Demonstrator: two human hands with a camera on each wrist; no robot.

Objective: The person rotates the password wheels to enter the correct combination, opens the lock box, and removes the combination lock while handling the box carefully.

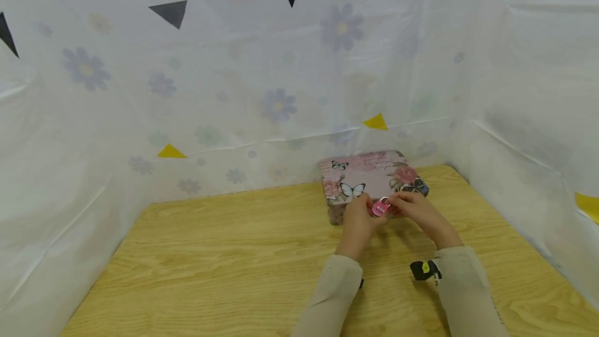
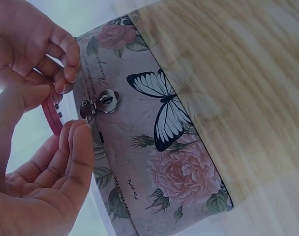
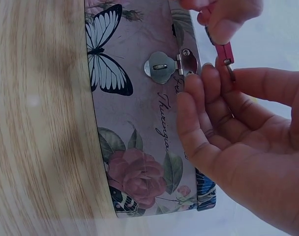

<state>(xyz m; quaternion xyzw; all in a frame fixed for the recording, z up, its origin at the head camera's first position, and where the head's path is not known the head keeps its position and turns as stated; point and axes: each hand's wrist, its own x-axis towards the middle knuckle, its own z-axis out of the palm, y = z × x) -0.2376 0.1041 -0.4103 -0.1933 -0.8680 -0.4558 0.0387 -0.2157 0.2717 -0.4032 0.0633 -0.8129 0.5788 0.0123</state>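
Note:
A small pink padlock is held up in front of a floral box. My left hand pinches the padlock's body between thumb and fingers. With thumb and index finger, my right hand pinches the metal shackle. Number dials show on the padlock's edge in the left wrist view. On the box's front, a silver hasp has its plate lying flat over the staple, and no lock hangs on it. Roses and butterflies decorate the box, whose lid is down.
The box stands near the back right of a wooden table. Behind it hangs a pale flowered curtain, with plain white sheeting on the right. A black wrist strap is by the right sleeve.

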